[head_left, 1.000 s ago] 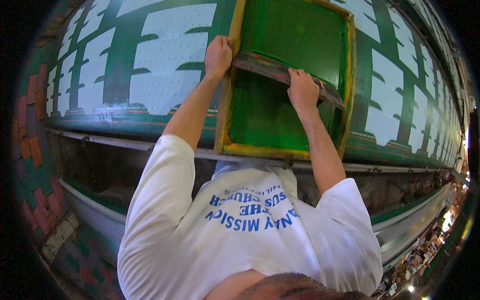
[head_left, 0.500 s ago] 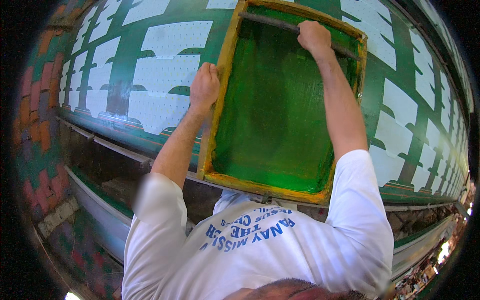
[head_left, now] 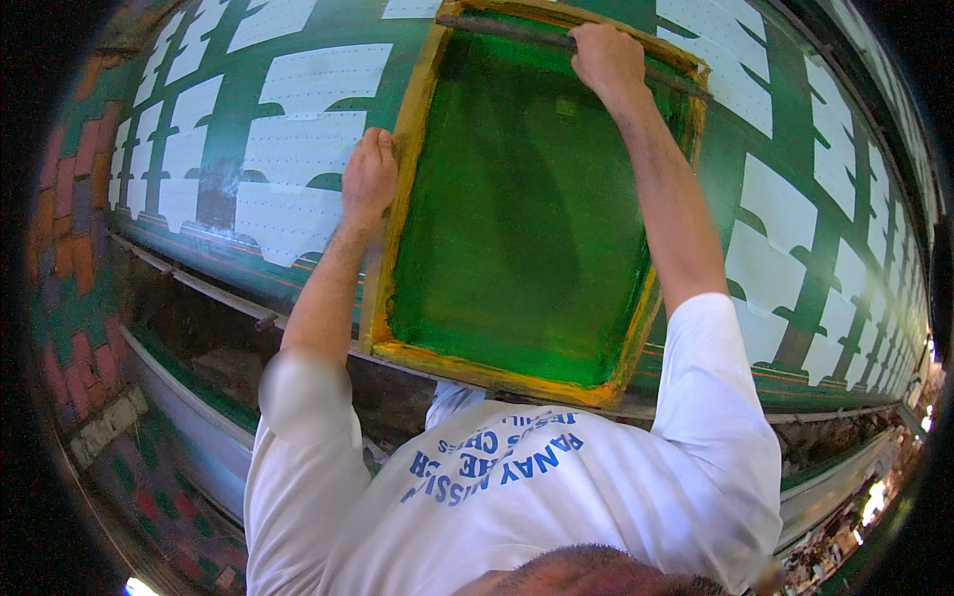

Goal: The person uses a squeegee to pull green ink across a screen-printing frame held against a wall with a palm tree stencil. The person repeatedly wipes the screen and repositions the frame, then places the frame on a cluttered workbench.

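A screen-printing frame [head_left: 497,373] with a yellow, paint-stained wooden rim and green mesh [head_left: 497,219] lies in front of me, over a green table. My right hand [head_left: 608,65] is closed round a long dark squeegee [head_left: 507,32] that spans the mesh near the far rim. At the frame's left rail, my left hand [head_left: 370,177] has its fingers bent together against the wood; the thumb side is partly hidden. A small paler patch [head_left: 564,106] shows on the mesh just below the squeegee.
White cut pieces [head_left: 308,134] with small dots lie in rows left of the frame, and more white pieces [head_left: 780,209] lie at its right. A metal rail [head_left: 189,283] runs along the table's near edge. Reddish and green paving [head_left: 84,209] covers the floor at left.
The whole view has shifted, so frame and pieces appear farther left. My right hand and the squeegee sit slightly closer to the far rim. The pale mesh patch now shows. Both grips look unchanged.
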Demonstrator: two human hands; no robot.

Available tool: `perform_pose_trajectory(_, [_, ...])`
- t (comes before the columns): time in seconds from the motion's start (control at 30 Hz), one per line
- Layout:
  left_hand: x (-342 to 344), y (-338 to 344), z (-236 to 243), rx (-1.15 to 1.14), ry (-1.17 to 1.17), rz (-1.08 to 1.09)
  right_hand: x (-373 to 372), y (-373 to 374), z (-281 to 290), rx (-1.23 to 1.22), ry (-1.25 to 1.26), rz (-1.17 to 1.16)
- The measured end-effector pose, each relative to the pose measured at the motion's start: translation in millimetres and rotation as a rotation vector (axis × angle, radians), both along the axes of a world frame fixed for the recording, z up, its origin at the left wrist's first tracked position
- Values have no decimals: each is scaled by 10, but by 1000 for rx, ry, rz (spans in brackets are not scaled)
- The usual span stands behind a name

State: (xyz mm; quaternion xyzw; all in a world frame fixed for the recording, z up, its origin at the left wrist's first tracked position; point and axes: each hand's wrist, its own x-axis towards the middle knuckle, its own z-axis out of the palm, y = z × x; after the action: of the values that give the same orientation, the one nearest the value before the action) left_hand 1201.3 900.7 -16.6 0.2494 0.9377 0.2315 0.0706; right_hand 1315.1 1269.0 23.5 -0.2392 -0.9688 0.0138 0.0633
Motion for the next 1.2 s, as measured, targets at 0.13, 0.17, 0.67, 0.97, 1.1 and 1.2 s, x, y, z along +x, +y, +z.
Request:
perform_pose_trajectory(0.13, [-17, -6, -7, 24, -26, 4, -135, 381, -170, -18, 72, -14])
perform_pose_trajectory(0.17, [-18, -10, -13, 37, -30, -3, -160, 466, -232, -12, 63, -29])
perform_pose_trajectory(0.67, [-107, -11, -122, 32, 66, -108, 662, -853, 27, -244, -112, -299])
perform_pose_trajectory(0.97, [-160, 1, -202, 7, 64, -112, 1749, -2473, 146, -307, -165, -429])
perform_pose_trajectory(1.1, [-230, 72, -268, -55, 56, -156, 2245, -3102, 192, -321, -212, -421])
perform_pose_trajectory(1.2, [-260, 28, -295, -56, 24, -150, 2554, -3545, 171, -351, -214, -312])
